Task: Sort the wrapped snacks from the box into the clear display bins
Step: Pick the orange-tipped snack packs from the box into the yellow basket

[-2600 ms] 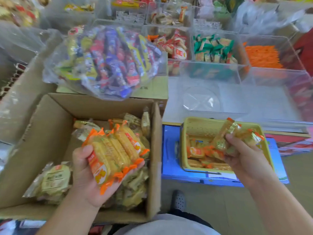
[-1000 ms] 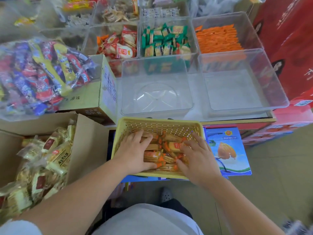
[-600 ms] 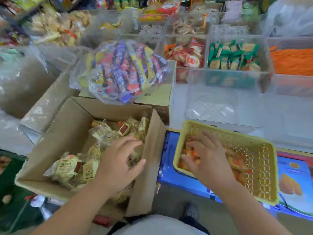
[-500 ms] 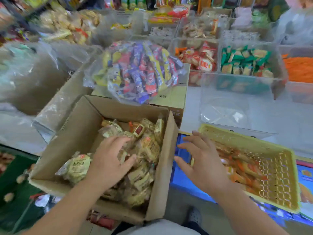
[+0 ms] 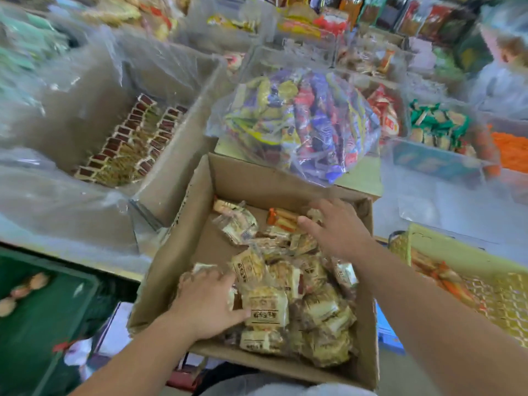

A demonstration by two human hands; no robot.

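Observation:
An open cardboard box (image 5: pixel 197 212) in front of me holds several pale wrapped snacks (image 5: pixel 297 284) and an orange-wrapped snack (image 5: pixel 281 220) near its far side. My left hand (image 5: pixel 205 302) lies flat on the snacks at the box's near left, fingers spread. My right hand (image 5: pixel 335 227) reaches over the far right of the pile, fingers straight, its thumb touching the orange-wrapped snack. Neither hand holds anything. A yellow mesh basket (image 5: pixel 503 298) with orange-wrapped snacks stands to the right. Clear display bins (image 5: pixel 445 201) sit beyond it.
A clear bag of mixed coloured candy bars (image 5: pixel 303 121) rests on a closed carton behind the box. A plastic-lined carton (image 5: pixel 128 144) of brown packets stands at the left. Filled bins of green (image 5: pixel 437 124) and orange (image 5: pixel 511 150) snacks line the back right.
My right hand left the yellow basket and moved into the cardboard box. My left hand shifted toward the near left of the pile. The view swung left.

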